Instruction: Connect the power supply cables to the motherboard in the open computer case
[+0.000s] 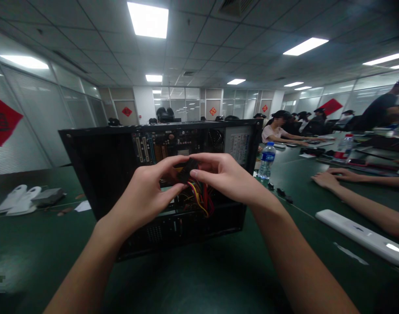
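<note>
An open black computer case (78, 170) stands on the green table in front of me. Both my hands meet before its open side around a small black cable connector (186, 171). My right hand (227, 174) pinches it between thumb and fingers. Thumb and fingers of my left hand (142, 187) close on it from the left. Yellow, red and other coloured wires (202, 196) hang below the connector. Behind my hands show the motherboard (147, 148), a fan (215, 141) and a labelled silver power supply (238, 146). My fingers partly cover the connector.
A water bottle (267, 161) and small black pieces (284, 195) stand right of the case. Farther right lie a white power strip (359, 235) and another person's hands (330, 178). White slipper-like things (23, 198) and a grey block (48, 197) lie left.
</note>
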Demonstrator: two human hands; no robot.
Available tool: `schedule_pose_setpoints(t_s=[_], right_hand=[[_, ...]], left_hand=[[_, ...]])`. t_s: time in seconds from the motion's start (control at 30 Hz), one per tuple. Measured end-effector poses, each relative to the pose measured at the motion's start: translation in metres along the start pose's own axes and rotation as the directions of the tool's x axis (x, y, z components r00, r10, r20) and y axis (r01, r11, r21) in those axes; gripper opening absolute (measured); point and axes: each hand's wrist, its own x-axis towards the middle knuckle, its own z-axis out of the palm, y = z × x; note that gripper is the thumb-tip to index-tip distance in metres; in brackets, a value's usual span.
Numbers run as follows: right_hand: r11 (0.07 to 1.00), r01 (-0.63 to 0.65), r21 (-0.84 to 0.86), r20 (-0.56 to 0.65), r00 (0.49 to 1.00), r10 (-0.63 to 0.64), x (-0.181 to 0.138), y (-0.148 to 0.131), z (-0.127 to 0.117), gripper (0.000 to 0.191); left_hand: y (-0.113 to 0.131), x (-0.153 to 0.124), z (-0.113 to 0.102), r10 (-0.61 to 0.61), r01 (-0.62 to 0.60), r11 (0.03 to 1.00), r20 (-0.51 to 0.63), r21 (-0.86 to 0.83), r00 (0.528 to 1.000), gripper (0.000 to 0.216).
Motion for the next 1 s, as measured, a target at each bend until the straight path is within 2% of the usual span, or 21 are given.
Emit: schedule_pose_setpoints(t_s=[0.2, 0.3, 0.4, 0.43, 0.5, 0.57, 0.7, 0.73, 0.8, 0.83, 0.9, 1.0], right_hand=[[0.995, -0.097, 0.01, 0.112, 0.989, 0.095, -0.001, 0.01, -0.001, 0.076], [0.999, -0.038, -0.029, 0.162, 0.986, 0.042, 0.005, 0.027, -0.003, 0.068], [0.953, 0.136, -0.273, 0.103, 0.988, -0.111, 0.013, 0.05, -0.004, 0.051], [0.894, 0.205, -0.399, 0.094, 0.979, -0.182, 0.015, 0.058, -0.003, 0.05], [0.71, 0.323, -0.625, 0.125, 0.94, -0.318, 0.018, 0.072, 0.0, 0.053], [0.514, 0.418, -0.749, 0.178, 0.874, -0.453, 0.02, 0.083, 0.006, 0.051], [0.221, 0.574, -0.789, 0.283, 0.658, -0.697, 0.021, 0.098, 0.019, 0.031], [0.176, 0.591, -0.787, 0.303, 0.619, -0.724, 0.021, 0.1, 0.02, 0.027], [0.124, 0.599, -0.791, 0.327, 0.585, -0.742, 0.022, 0.103, 0.021, 0.024], [0.11, 0.593, -0.798, 0.334, 0.586, -0.738, 0.023, 0.104, 0.02, 0.024], [0.101, 0.561, -0.822, 0.336, 0.62, -0.709, 0.023, 0.105, 0.018, 0.025], [0.123, 0.448, -0.886, 0.296, 0.748, -0.594, 0.023, 0.107, 0.014, 0.025]], left_hand=[[-0.01, -0.001, -0.003, 0.091, -0.087, 0.996, 0.155, -0.032, 0.984, 0.06], [-0.019, 0.002, -0.002, 0.157, -0.161, 0.987, 0.159, 0.017, 0.975, 0.052], [-0.032, 0.004, 0.0, 0.168, -0.179, 0.982, 0.162, 0.057, 0.972, 0.05], [-0.037, 0.005, 0.001, 0.158, -0.169, 0.984, 0.164, 0.053, 0.974, 0.051], [-0.047, 0.006, 0.002, 0.13, -0.136, 0.99, 0.172, 0.023, 0.976, 0.056], [-0.057, 0.006, 0.004, 0.101, -0.098, 0.995, 0.186, -0.025, 0.977, 0.058], [-0.07, 0.005, 0.006, 0.06, -0.033, 0.993, 0.238, -0.113, 0.969, 0.054], [-0.072, 0.005, 0.007, 0.05, -0.018, 0.991, 0.254, -0.13, 0.966, 0.054], [-0.075, 0.005, 0.01, 0.032, 0.014, 0.987, 0.281, -0.159, 0.959, 0.053], [-0.076, 0.005, 0.012, 0.021, 0.029, 0.985, 0.284, -0.17, 0.959, 0.052], [-0.078, 0.006, 0.019, -0.012, 0.061, 0.982, 0.262, -0.179, 0.965, 0.049], [-0.082, 0.009, 0.033, -0.105, 0.135, 0.982, 0.21, -0.132, 0.972, 0.044]])
